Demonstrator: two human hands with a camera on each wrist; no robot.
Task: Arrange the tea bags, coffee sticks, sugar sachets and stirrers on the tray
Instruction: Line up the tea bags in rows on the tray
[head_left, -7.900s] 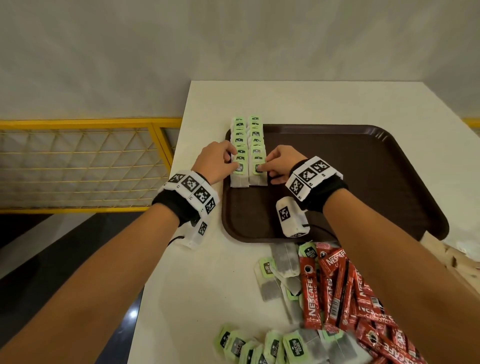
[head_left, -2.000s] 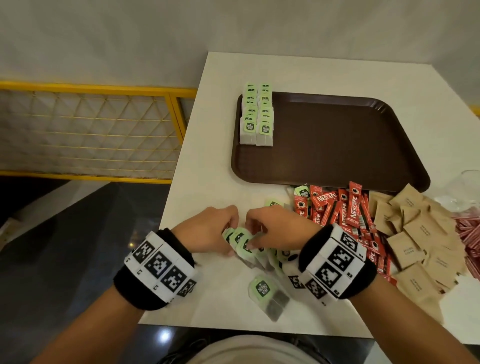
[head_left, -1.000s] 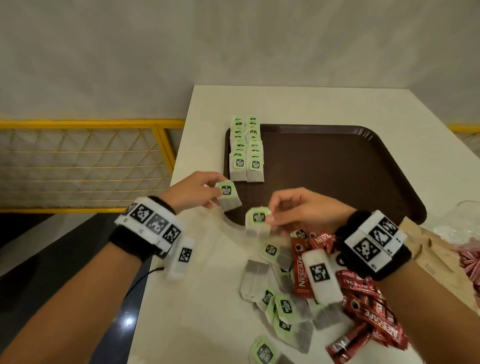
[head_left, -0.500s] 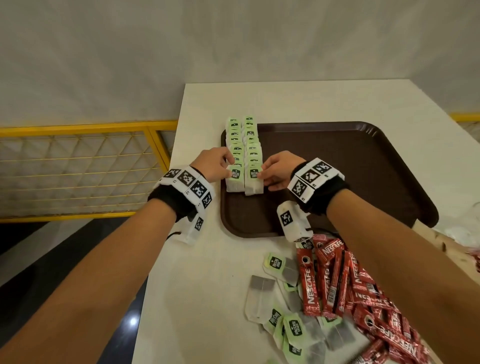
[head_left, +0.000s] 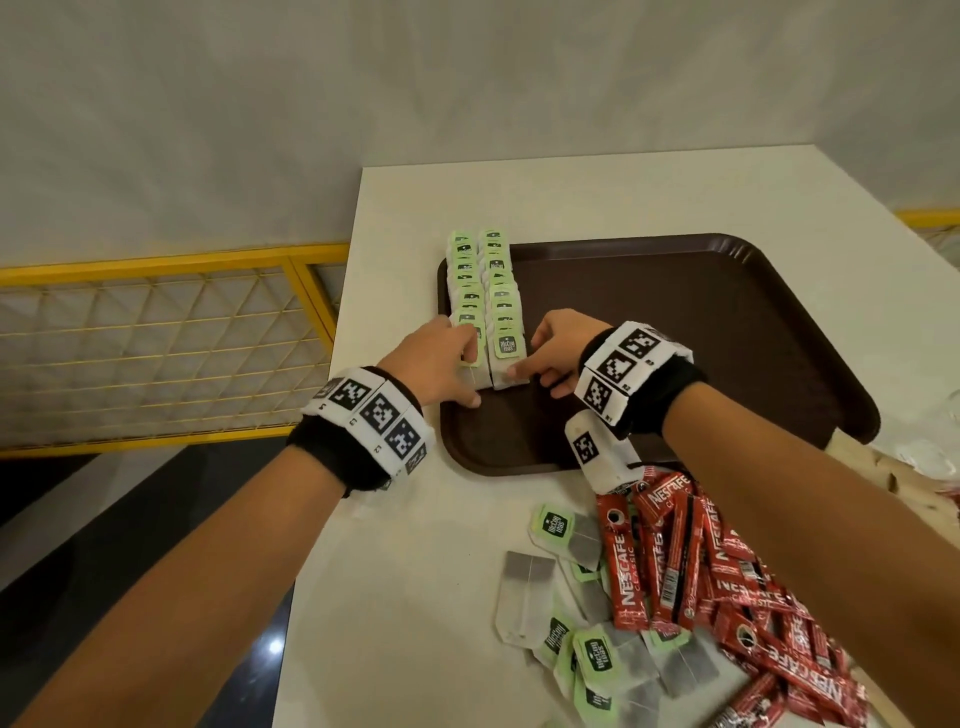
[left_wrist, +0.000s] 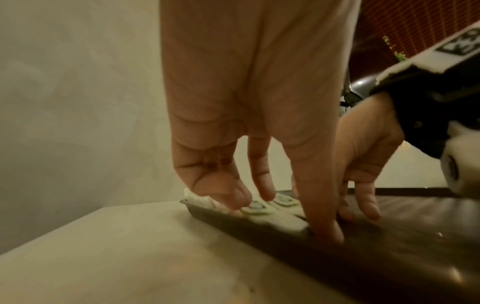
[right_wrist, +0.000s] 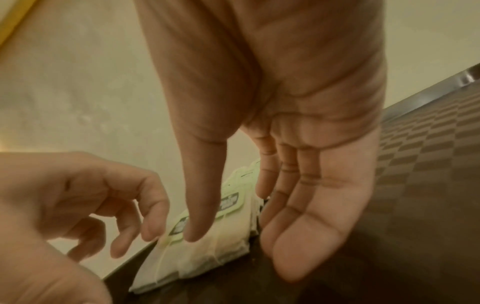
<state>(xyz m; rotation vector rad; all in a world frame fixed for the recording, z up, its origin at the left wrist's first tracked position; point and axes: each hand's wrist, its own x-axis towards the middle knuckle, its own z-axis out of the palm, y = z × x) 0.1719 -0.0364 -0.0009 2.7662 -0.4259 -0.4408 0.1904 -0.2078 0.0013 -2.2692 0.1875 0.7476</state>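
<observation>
A brown tray (head_left: 675, 338) lies on the white table. Two rows of green-labelled tea bags (head_left: 483, 296) run along its left edge. My left hand (head_left: 457, 371) is at the near end of the left row, its fingertips resting on the front tea bag (left_wrist: 259, 209) and its thumb down on the tray (left_wrist: 233, 222) in front of it. My right hand (head_left: 535, 364) is at the near end of the right row. Its thumb presses the front bag (right_wrist: 207, 257) and its straight fingers (right_wrist: 291, 236) lie along the row's right side. Loose tea bags (head_left: 571, 623) and red coffee sticks (head_left: 701, 571) lie near me.
Brown sugar sachets (head_left: 883, 467) show at the right edge, partly behind my right arm. The tray's middle and right part (right_wrist: 415, 205) is bare. A yellow mesh railing (head_left: 156, 338) stands left of the table, and the table's left edge is close to the tray.
One second ago each hand carried a tea bag from the loose pile. Both bags now sit at the near ends of the two rows, with my fingers straightened on them.
</observation>
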